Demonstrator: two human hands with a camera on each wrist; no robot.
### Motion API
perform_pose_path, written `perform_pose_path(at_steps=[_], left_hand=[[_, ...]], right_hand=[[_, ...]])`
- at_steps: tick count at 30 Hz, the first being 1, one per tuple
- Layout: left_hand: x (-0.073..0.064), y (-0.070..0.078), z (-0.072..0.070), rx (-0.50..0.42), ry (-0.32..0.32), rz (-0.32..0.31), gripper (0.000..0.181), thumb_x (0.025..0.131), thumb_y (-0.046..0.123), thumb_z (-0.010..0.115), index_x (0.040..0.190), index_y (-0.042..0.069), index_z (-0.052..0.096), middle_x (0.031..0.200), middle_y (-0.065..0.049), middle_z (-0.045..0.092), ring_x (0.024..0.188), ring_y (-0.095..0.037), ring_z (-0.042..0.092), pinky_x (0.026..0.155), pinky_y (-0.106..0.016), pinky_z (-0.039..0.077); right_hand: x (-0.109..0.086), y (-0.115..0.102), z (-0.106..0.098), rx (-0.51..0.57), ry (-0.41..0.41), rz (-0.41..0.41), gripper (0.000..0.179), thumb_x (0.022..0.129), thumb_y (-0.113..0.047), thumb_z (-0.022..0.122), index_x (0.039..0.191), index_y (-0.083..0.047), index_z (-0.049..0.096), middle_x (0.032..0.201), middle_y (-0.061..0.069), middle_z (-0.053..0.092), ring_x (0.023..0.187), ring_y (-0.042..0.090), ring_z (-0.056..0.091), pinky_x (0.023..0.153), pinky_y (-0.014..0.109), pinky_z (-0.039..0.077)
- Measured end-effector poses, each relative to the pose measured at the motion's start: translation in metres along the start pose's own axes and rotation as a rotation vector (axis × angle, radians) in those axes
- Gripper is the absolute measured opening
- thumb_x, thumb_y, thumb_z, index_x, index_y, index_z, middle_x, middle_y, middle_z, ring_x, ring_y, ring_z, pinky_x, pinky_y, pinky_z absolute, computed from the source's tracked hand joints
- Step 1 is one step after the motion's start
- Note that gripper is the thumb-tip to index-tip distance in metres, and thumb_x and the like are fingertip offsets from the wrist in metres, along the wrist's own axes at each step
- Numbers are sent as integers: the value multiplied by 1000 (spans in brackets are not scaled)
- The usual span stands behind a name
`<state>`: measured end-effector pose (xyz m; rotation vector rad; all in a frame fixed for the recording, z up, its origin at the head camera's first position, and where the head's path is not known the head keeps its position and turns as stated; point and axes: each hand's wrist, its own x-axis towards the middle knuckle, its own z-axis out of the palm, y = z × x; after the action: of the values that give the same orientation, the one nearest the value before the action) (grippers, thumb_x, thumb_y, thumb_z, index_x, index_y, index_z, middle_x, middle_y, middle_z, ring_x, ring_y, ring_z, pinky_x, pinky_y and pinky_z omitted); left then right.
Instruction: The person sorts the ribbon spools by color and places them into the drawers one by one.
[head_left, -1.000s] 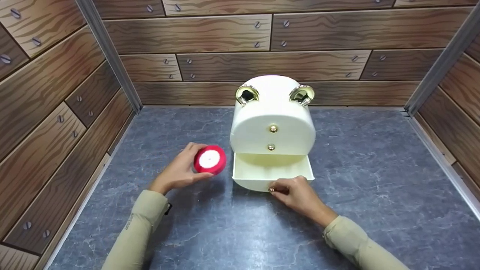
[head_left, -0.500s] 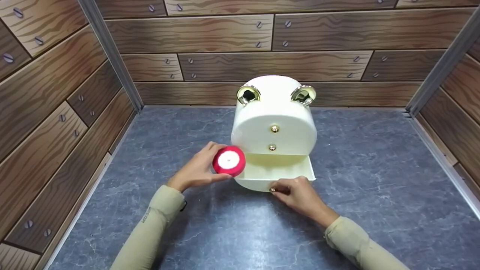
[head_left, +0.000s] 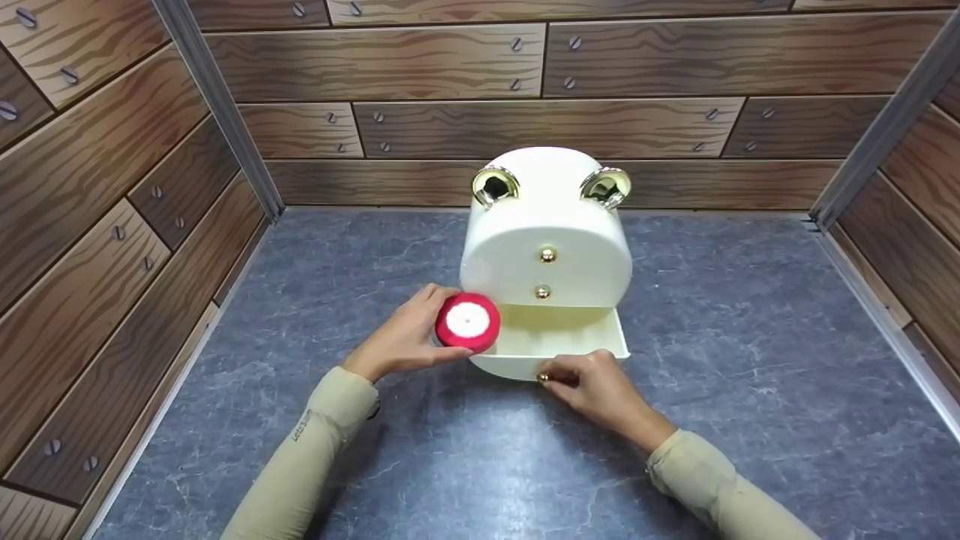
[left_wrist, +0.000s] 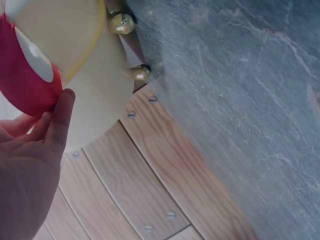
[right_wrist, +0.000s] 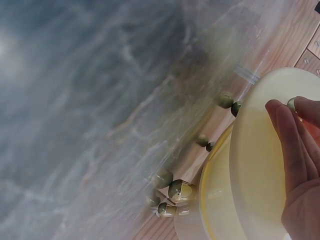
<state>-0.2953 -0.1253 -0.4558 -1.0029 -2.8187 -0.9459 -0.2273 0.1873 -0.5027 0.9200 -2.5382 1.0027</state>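
Observation:
A cream box with rounded top [head_left: 547,202] stands in the middle, its lowest drawer [head_left: 559,330] pulled out toward me. My left hand [head_left: 409,334] grips a red ribbon roll [head_left: 490,328] with a white centre between thumb and fingers. The roll is over the drawer's left end, overlapping it in the head view; whether they touch I cannot tell. In the left wrist view the thumb presses the red rim [left_wrist: 30,95]. My right hand [head_left: 600,390] pinches the drawer's small gold knob [head_left: 543,377] at the front. The right wrist view shows fingers around that knob [right_wrist: 291,104].
Two gold ring-like ears [head_left: 606,188] sit on the box's upper front, with gold knobs [head_left: 547,255] below on its face. The dark marbled surface [head_left: 735,360] surrounds it. Wood-patterned walls [head_left: 405,67] enclose the back and sides.
My left hand has carried the ribbon roll rightward, from beside the box to over the left end of the drawer. The right hand stays on the knob, and the drawer has not moved.

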Motion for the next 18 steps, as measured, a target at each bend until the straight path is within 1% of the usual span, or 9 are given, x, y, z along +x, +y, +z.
perform_pose_path(at_steps=[7, 18], left_hand=[[2, 2, 2, 9, 9, 2, 88, 80, 50, 86, 148, 7, 49, 132, -7, 57, 123, -23, 56, 109, -43, 49], [2, 3, 4, -26, 34, -7, 90, 79, 55, 86, 149, 10, 50, 135, -6, 58, 125, -21, 56, 110, -42, 50]], right_hand=[[1, 0, 0, -1, 6, -11, 20, 78, 3, 85, 93, -9, 81, 87, 3, 80, 75, 13, 77, 68, 26, 63], [1, 0, 1, 3, -9, 19, 20, 78, 5, 85, 93, -9, 81, 87, 5, 80, 74, 16, 77, 68, 26, 63]])
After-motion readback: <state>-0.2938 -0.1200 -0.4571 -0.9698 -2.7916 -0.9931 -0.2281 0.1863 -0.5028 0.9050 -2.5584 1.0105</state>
